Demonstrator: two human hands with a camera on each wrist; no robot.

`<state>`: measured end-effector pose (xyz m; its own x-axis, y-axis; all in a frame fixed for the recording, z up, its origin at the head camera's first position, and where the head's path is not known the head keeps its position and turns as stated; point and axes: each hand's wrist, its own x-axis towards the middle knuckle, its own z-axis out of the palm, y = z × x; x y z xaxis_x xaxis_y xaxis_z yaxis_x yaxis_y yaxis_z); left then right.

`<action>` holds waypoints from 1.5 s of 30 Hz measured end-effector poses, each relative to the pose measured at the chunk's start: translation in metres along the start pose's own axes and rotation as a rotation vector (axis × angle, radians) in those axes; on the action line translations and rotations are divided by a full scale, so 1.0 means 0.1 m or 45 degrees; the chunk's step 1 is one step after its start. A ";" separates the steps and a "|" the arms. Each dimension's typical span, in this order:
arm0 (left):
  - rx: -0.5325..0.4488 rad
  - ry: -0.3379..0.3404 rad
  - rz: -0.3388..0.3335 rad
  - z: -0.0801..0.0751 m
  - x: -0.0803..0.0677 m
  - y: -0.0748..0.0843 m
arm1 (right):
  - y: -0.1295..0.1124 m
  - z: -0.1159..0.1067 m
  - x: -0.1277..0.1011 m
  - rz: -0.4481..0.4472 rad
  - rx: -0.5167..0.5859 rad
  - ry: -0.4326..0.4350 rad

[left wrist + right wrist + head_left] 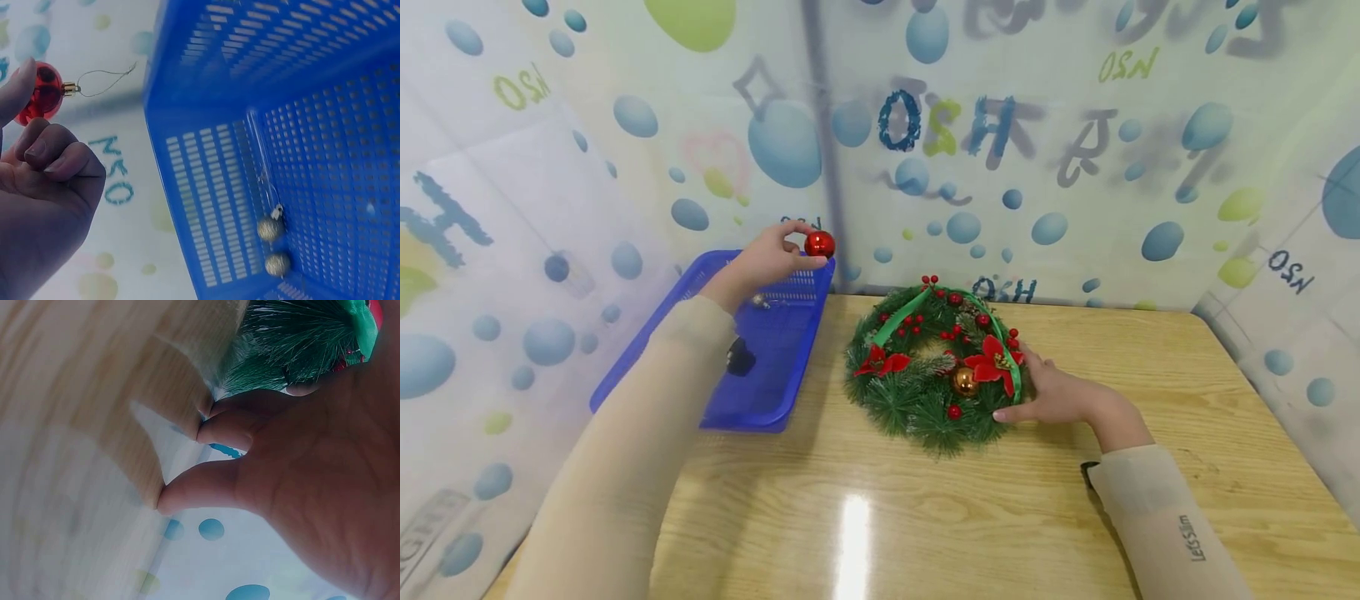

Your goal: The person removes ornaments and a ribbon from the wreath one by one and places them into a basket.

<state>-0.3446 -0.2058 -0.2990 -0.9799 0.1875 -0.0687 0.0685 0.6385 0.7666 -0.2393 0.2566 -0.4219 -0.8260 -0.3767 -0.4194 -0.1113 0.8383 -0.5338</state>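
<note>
Left hand (765, 260) pinches red bauble (819, 244) by fingertips above blue basket (625, 358). Right hand (1060, 393), fingers flat and relaxed, steadies wreath (934, 367) on table (1075, 517). Risk: the light pinch may slip on the glossy ball, dropping it.

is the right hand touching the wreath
Touching. The head view shows the right hand laid flat against the wreath at its right edge, and the right wrist view shows fingertips among the green needles.

The head view looks down across the wreath (936, 367), while each wrist view sits close, the right one sharing the wreath's edge
</note>
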 end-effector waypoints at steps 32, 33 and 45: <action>0.169 0.148 -0.047 -0.62 -0.36 -0.65 | -0.02 0.00 0.01 0.005 -0.015 0.011; 0.181 0.156 -0.045 -0.63 -0.37 -0.68 | -0.02 0.00 0.01 0.006 -0.015 0.011; 0.119 0.053 -0.087 -0.71 -0.47 -0.98 | -0.03 0.00 0.00 0.014 -0.004 0.003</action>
<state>-0.3186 -0.3299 -0.3259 -0.9896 0.1113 -0.0910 0.0164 0.7160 0.6979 -0.2389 0.2537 -0.4201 -0.8286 -0.3665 -0.4232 -0.1041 0.8436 -0.5268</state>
